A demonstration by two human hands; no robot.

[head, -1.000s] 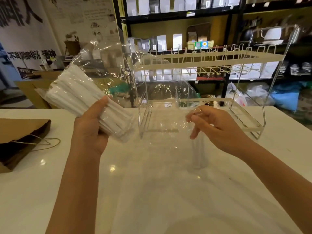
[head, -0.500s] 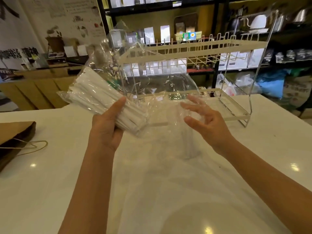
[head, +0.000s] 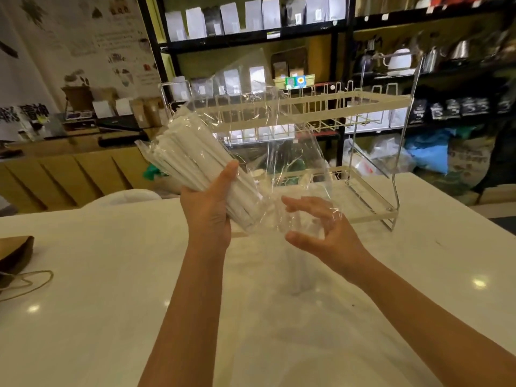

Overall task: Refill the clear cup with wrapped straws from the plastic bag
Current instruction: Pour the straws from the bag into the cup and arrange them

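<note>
My left hand (head: 208,216) is raised above the white table and grips a bundle of white paper-wrapped straws (head: 192,152) through a clear plastic bag (head: 282,129). The bundle tilts up to the left, and the bag's loose end fans out to the right. My right hand (head: 332,236) hovers at that loose end with fingers spread and curled; film drapes over the fingertips, and it holds nothing firmly. The clear cup (head: 300,272) stands on the table just below my right hand, faint and see-through. Its contents are hard to make out.
A two-tier wire rack (head: 371,212) stands on the table (head: 97,303) right behind the hands. A brown paper bag with cord handles (head: 14,252) lies at the left edge. Shelves of pouches and kettles fill the background.
My left hand has lifted the straw bundle higher and tilted it steeper. My right hand has let go of its pinch on the film, spread its fingers and moved toward the bag's loose end.
</note>
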